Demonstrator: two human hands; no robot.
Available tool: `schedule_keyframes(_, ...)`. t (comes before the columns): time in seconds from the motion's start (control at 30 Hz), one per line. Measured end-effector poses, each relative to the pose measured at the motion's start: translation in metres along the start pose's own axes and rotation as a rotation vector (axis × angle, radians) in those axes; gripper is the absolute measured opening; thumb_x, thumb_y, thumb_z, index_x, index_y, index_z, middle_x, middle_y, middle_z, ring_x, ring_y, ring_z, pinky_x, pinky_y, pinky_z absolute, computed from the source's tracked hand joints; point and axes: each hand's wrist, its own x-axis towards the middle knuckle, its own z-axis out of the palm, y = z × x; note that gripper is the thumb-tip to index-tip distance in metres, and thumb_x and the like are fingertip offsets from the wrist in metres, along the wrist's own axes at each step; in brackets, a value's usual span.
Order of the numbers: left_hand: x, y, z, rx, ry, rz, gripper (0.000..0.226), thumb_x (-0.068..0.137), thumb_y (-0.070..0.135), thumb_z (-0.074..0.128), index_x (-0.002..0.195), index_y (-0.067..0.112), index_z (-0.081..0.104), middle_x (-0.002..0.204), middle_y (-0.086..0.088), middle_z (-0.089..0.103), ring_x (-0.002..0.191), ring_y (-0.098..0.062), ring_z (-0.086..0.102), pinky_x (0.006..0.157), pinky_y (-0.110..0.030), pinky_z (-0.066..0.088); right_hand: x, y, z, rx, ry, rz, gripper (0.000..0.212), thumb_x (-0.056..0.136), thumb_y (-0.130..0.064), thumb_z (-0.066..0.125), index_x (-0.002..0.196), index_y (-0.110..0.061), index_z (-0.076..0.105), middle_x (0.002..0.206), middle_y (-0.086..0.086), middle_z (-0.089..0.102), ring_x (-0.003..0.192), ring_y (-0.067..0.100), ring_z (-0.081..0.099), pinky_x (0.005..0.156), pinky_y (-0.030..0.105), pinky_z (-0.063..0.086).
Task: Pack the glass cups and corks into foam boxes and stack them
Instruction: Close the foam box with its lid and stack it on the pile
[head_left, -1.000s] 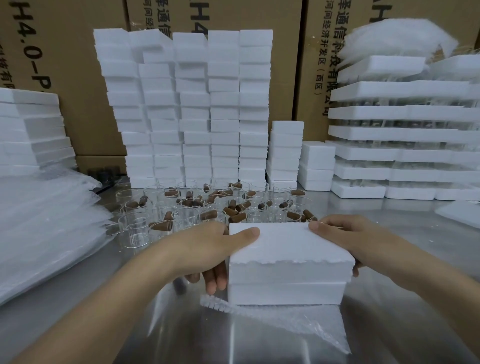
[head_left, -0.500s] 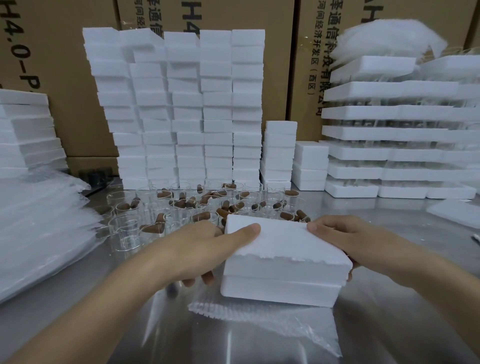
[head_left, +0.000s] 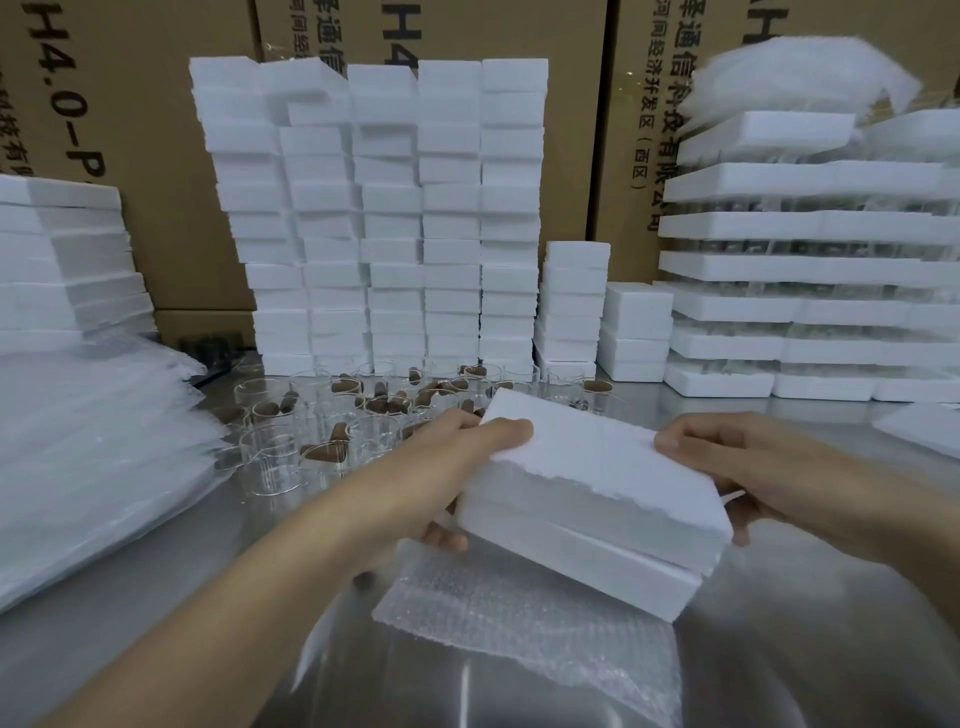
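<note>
Both hands grip closed foam box (head_left: 597, 499), tilted, apparently lifted above bubble wrap (head_left: 519, 629): left hand (head_left: 452, 467) clasps left end, right hand (head_left: 727, 467) right end. Glass cups (head_left: 270, 457) with corks (head_left: 332, 452) behind.

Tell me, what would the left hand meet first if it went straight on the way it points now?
The foam box: the left hand grips its left end, thumb on top, so it would likely just push straight into it.

Left grip (head_left: 447, 470), right grip (head_left: 748, 467) curled, facing inward.
</note>
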Motion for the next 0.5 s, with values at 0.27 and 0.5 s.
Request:
schedule_keyframes(0.27, 0.009, -0.002, 0.013, -0.328, 0.109, 0.144, 0.018, 0.101, 0.05, 0.06, 0.11, 0.049, 0.076, 0.084, 0.015, 0.076, 0.068, 0.0, 0.068, 0.065, -0.028, 0.051, 0.006, -0.001, 0.004, 0.099, 0.095, -0.027, 0.074, 0.064, -0.089, 0.074, 0.117, -0.038, 0.079, 0.116, 0.004, 0.079, 0.106, 0.028, 0.075, 0.092, 0.04, 0.064)
schedule_keyframes(0.5, 0.013, -0.007, 0.017, -0.443, 0.149, 0.122, 0.019, 0.094, 0.055, 0.066, 0.086, 0.047, 0.082, 0.077, 0.01, 0.073, 0.066, -0.003, 0.067, 0.065, -0.03, 0.049, 0.006, -0.001, 0.007, 0.287, -0.003, 0.027, 0.068, 0.075, -0.08, 0.075, 0.123, -0.033, 0.078, 0.125, 0.009, 0.076, 0.112, 0.03, 0.074, 0.088, 0.041, 0.064)
